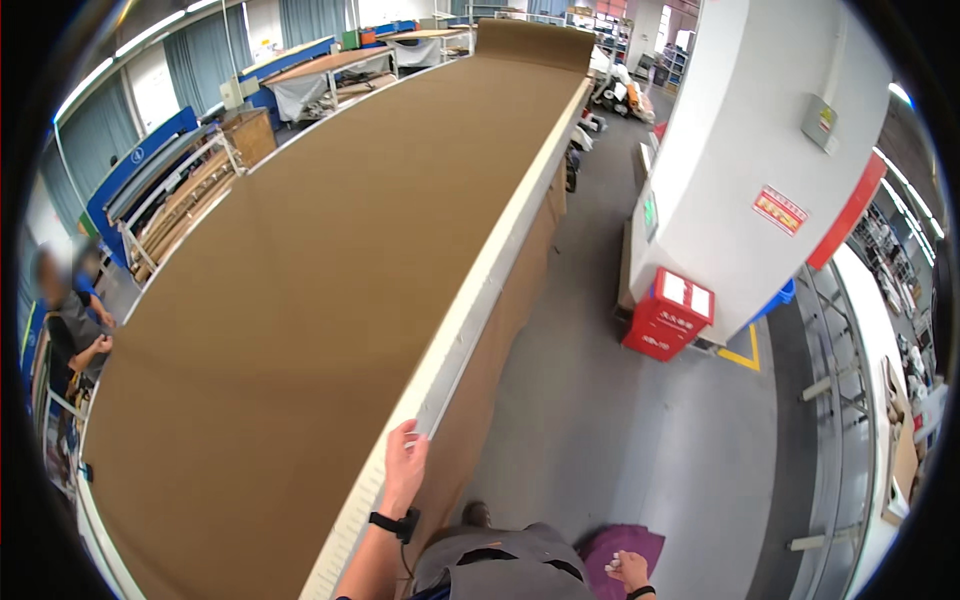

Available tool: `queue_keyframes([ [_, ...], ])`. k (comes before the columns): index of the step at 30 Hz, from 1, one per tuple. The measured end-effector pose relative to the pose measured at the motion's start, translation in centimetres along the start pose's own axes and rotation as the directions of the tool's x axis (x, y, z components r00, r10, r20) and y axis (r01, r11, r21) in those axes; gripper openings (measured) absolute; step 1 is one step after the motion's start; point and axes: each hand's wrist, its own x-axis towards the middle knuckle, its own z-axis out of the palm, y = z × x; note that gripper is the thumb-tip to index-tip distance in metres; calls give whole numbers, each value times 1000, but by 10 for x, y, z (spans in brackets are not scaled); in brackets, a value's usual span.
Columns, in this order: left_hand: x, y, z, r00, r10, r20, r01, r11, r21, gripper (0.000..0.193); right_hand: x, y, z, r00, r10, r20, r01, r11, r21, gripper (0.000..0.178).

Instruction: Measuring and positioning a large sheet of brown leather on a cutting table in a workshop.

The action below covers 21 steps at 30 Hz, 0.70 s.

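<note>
at your far left, a co-worker (pixel 75 325) in a grey apron stands by the long table's left side, with a second person just behind. beyond them, rolls lie on a blue-ended rack (pixel 180 205). the brown fabric (pixel 300 290) spreads over the table before you, with a thick fold or roll (pixel 535 47) of it at the far end. your left hand (pixel 405 465), above a black wristband (pixel 396 524), touches the pale table edge (pixel 490 255) along the fabric's right side; its fingers are bent and close together, and you cannot tell whether they pinch anything. your right hand (pixel 628 570) is low, in front of a purple cloth (pixel 640 538), fingers curled narrow, with whatever they hold unclear. farther right, a red box (pixel 668 315) stands beside a white pillar (pixel 750 130), then a white-topped table (pixel 868 330).
</note>
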Motion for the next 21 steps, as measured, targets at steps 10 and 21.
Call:
queue_keyframes([
  [10,211,8,128,957,-289,27,264,831,-489,52,190,-229,47,988,-88,129,87,996,7,22],
  [21,330,25,210,768,-638,-53,202,321,-925,70,330,-691,303,671,-313,672,312,941,127,28],
])
